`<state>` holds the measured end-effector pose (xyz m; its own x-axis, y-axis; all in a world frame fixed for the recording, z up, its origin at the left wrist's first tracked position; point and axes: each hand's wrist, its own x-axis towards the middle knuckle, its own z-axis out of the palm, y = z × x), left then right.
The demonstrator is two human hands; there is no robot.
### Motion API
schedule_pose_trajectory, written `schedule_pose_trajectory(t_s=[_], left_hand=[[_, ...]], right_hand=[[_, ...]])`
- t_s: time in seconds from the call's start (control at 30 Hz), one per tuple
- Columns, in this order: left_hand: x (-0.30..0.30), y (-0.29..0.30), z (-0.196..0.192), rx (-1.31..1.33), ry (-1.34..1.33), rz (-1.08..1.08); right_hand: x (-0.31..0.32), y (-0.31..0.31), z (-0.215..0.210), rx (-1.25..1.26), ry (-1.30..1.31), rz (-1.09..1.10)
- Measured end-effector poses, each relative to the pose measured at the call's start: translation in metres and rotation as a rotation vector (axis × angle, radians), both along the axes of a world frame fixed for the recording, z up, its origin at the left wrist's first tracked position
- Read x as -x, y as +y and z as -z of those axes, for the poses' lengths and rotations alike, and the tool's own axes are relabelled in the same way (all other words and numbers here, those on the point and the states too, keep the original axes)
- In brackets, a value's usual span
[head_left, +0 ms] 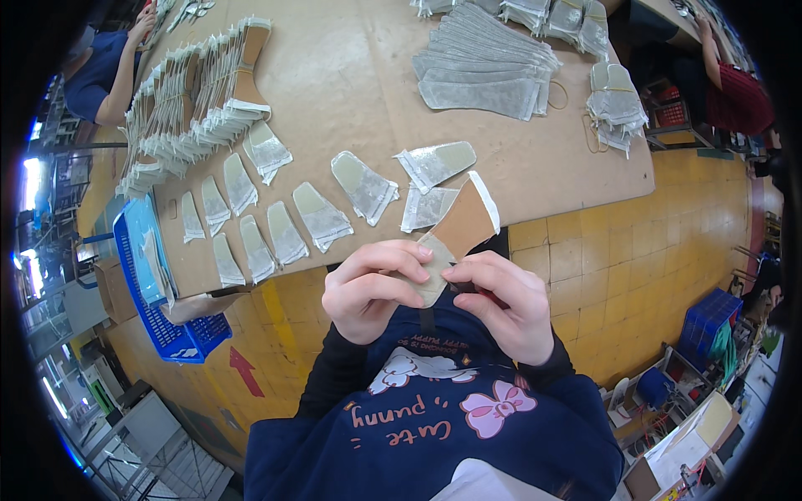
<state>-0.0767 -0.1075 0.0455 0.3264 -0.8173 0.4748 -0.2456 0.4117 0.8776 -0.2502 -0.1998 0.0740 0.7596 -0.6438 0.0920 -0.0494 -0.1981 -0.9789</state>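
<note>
Just past the table's near edge, my left hand point(372, 284) is closed on a flared tan piece point(469, 219) with a white-edged wide end and a pale grey rounded end. Its fingers and thumb grip the rounded end. My right hand point(505, 302) is pinched at that end's right edge, around something small and dark that I cannot make out. Beyond the held piece lie two grey pieces of similar shape point(436, 164), one overlapping the other. More such grey pieces point(319, 215) are spread to the left. My fingers partly hide the held piece.
A long stack of tan and white pieces point(200, 100) stands at the table's left. Grey pieces lie fanned point(484, 67) at the far right, near tied bundles point(616, 104). A blue basket point(180, 330) sits by the left table edge. Two other people work at the far sides.
</note>
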Motion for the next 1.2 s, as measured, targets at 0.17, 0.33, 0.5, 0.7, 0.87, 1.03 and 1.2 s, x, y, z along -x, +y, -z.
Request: schedule_pose_trajectory(t_s=[0.17, 0.33, 0.5, 0.7, 0.87, 1.03, 1.2], left_hand=[[-0.001, -0.004, 0.005, 0.012, 0.021, -0.002], [0.001, -0.004, 0.007, 0.002, 0.059, -0.022], [-0.001, -0.002, 0.008, 0.028, 0.07, -0.035], [-0.004, -0.002, 0.005, 0.035, -0.111, -0.013], [-0.003, -0.002, 0.002, 0.042, -0.149, -0.013], [-0.003, -0.004, 0.002, 0.044, -0.156, -0.019], [-0.002, -0.005, 0.002, 0.042, -0.167, -0.027]], right_hand=[[0.001, 0.007, 0.01, -0.402, -0.08, 0.0], [0.005, 0.008, 0.016, -0.856, -0.162, -0.018], [0.0, 0.005, 0.013, -0.472, -0.224, 0.061], [0.003, -0.004, 0.0, -0.069, -0.005, -0.012], [-0.002, -0.003, 0.002, 0.224, 0.017, 0.039], [0.0, -0.001, 0.003, 0.29, 0.038, 0.065], [0.0, -0.002, 0.008, 0.247, -0.005, 0.102]])
